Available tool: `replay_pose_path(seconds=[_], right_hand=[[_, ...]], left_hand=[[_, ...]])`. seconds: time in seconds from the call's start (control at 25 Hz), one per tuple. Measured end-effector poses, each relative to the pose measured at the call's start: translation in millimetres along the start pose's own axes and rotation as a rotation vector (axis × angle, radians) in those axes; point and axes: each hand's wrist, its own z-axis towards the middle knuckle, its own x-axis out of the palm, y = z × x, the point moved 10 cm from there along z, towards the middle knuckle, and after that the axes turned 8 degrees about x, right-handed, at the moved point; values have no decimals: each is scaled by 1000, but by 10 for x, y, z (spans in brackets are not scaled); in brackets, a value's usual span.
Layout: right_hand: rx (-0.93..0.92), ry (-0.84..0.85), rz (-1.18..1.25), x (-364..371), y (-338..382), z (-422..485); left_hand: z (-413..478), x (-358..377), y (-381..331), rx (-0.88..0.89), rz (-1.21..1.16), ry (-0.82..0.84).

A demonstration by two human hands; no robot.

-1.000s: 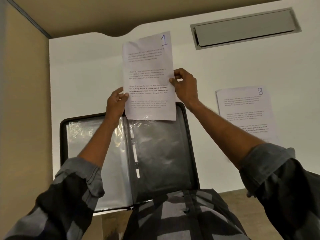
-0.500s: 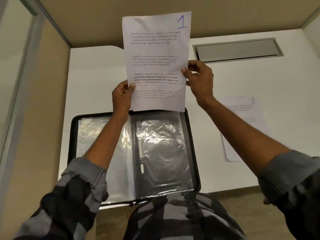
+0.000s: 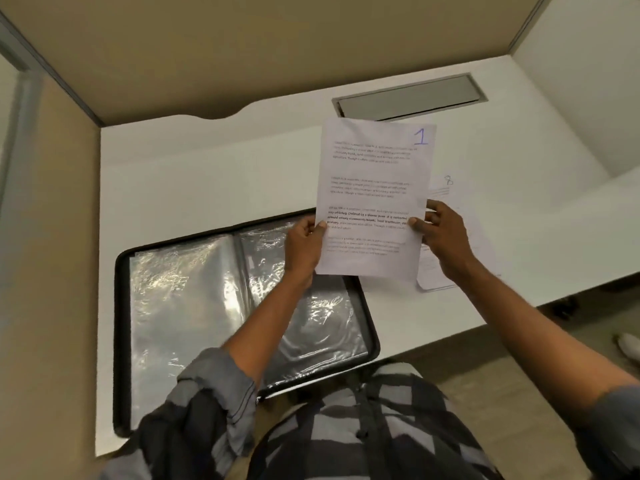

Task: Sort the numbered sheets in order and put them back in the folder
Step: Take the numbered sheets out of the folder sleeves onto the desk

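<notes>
Sheet 1 (image 3: pixel 374 199) pinched at both side edges, left hand (image 3: pixel 304 249), right hand (image 3: pixel 441 237)

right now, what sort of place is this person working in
Most likely an office cubicle or study carrel: a white desk boxed in by beige partition panels, a grey cable flap set into the desktop, and paperwork: an open folder and the sheet numbered 1.

**A Desk Booth in an Office**

This looks like a work booth in an office. A white desk (image 3: pixel 207 168) is boxed in by plain tan walls (image 3: pixel 45 271) at the back and on the left side. A long gray flap (image 3: pixel 408 95) is set into the desk top. A black folder (image 3: pixel 121 323) with clear pockets lies open on the desk. A typed sheet (image 3: pixel 374 188) is here too.
</notes>
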Motion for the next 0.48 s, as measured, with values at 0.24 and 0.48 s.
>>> replay_pose_path(seconds=[0.24,0.48], right_hand=[[80,-5,-153,-1022,-492,409],[110,108,-345,-1450,-846,1035]], left_hand=[[-233,1020,566,-95,142,154],[-269,1686,818,-149,307,167]])
